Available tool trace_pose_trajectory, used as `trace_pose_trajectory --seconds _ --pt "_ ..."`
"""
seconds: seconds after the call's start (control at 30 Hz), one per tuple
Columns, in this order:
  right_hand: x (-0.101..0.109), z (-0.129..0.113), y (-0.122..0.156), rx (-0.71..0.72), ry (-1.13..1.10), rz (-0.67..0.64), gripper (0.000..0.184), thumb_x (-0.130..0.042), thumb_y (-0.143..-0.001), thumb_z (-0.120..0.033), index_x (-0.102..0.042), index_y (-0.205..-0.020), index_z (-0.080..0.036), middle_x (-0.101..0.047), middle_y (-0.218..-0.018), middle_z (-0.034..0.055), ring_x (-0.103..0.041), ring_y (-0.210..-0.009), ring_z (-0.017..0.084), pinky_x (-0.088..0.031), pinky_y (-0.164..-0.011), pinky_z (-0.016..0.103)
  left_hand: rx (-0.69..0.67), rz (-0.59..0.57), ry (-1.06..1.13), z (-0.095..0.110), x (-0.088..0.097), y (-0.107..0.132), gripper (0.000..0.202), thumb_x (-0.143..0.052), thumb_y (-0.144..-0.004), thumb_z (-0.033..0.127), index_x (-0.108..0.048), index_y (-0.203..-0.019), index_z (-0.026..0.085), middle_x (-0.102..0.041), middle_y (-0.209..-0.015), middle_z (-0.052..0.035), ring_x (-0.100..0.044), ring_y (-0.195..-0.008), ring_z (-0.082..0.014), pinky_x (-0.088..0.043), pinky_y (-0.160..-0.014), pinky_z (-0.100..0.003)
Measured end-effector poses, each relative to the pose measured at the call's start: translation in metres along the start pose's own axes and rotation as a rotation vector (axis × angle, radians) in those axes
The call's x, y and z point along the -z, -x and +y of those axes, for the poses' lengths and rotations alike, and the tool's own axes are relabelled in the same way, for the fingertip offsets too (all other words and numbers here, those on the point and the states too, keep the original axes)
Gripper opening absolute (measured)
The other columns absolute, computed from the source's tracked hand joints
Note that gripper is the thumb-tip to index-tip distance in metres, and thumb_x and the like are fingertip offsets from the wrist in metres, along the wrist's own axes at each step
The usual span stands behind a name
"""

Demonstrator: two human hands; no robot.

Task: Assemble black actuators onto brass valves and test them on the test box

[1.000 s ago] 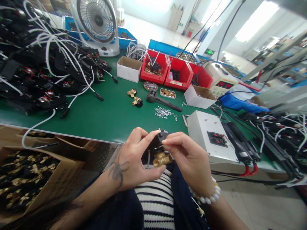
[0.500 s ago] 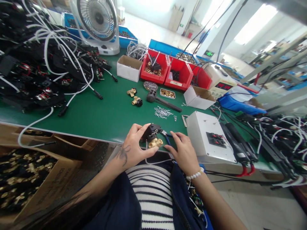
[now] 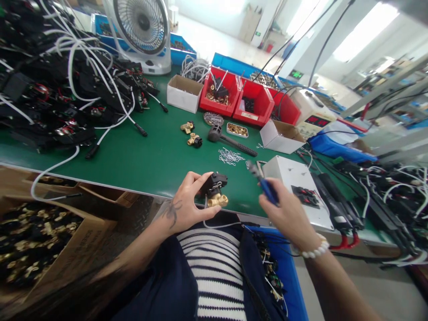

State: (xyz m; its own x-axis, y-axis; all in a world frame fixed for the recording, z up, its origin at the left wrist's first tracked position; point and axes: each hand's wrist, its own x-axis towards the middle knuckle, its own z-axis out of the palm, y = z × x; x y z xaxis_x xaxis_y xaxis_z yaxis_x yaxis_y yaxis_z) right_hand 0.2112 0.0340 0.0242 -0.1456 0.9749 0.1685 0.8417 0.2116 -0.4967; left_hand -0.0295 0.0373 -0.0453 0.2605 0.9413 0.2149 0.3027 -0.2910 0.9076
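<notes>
My left hand [image 3: 192, 198] is closed around a valve assembly [image 3: 216, 189], a black housing on top of a brass valve body, held over the bench's front edge. A white cable hangs from it. To the right, my right hand [image 3: 284, 207] grips blue-handled pliers [image 3: 267, 189], their blurred metal jaws pointing up and left. Just beyond the jaws lies a small heap of metal clips [image 3: 230, 156]. A black mallet [image 3: 230, 140] rests behind the clips. Two brass valve fittings [image 3: 194, 140] sit to the mallet's left.
Red bins [image 3: 220, 96], a white carton [image 3: 183, 92] and a fan [image 3: 143, 26] line the back. Wired black assemblies [image 3: 43, 98] crowd the left. A grey box [image 3: 297, 189] stands at right. Below are a carton of brass parts [image 3: 30, 245] and a blue crate [image 3: 294, 276].
My right hand has pulled the pliers away from the valve assembly, moving right and turning them upward. My left hand keeps the assembly in nearly the same place. The view has shifted slightly.
</notes>
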Motion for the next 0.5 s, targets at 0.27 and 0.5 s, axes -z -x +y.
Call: trace_pose_trajectory --seconds 0.27,0.5 --pt "-0.008 -0.021 -0.006 0.115 -0.267 0.161 0.016 -0.055 -0.087 -0.027 -0.059 -0.102 -0.023 -0.056 -0.077 0.0011 -0.053 -0.061 0.016 -0.045 -0.056 0.030 -0.042 -0.019 -0.012 -0.002 0.001 -0.002 0.072 -0.073 -0.074 0.035 -0.047 -0.140 0.022 -0.047 -0.108 -0.0048 -0.054 -0.104 -0.0213 -0.057 -0.089 -0.040" --pt "-0.004 -0.010 -0.003 0.069 -0.295 0.534 0.015 -0.058 -0.089 -0.027 -0.057 -0.103 -0.023 -0.057 -0.084 0.0015 -0.055 -0.068 0.017 -0.047 -0.064 0.031 -0.047 -0.013 0.047 -0.007 0.002 -0.003 0.073 -0.073 -0.074 0.036 -0.047 -0.140 0.022 -0.046 -0.108 -0.0046 -0.053 -0.105 -0.0212 -0.058 -0.088 -0.039"
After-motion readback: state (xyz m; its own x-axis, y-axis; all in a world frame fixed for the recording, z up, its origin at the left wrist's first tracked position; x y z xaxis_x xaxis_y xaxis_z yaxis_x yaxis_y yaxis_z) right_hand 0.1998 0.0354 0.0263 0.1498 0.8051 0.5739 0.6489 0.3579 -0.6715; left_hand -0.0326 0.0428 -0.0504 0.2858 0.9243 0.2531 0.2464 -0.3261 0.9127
